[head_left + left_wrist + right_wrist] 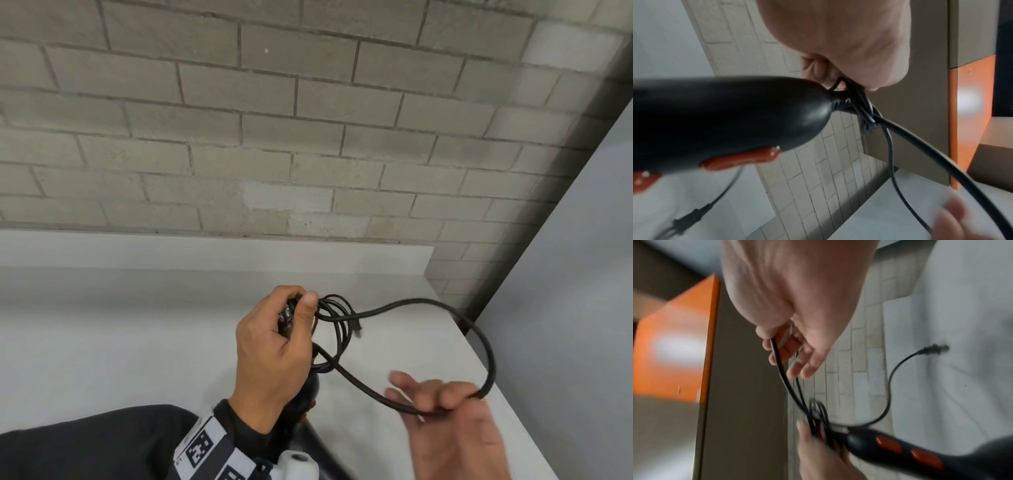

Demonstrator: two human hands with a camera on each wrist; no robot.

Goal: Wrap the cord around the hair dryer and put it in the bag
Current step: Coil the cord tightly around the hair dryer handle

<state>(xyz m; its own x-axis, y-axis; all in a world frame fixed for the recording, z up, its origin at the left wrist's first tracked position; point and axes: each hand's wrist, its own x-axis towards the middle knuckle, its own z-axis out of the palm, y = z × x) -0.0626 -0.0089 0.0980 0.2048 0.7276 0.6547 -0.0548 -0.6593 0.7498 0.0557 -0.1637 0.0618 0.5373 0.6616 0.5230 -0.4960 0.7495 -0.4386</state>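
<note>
Fingers of the left hand (pixel 274 346) curl tight around the gathered coils of the cord (pixel 445 308), at the end of the hair dryer (pixel 719 116) handle. Right hand (pixel 452 421) is blurred; its fingers hook loosely over a wide cord loop held out to the right, above the white counter (pixel 120 342). Hair dryer is black with two red switches (pixel 908 449). Plug (pixel 933 350) hangs free.
</note>
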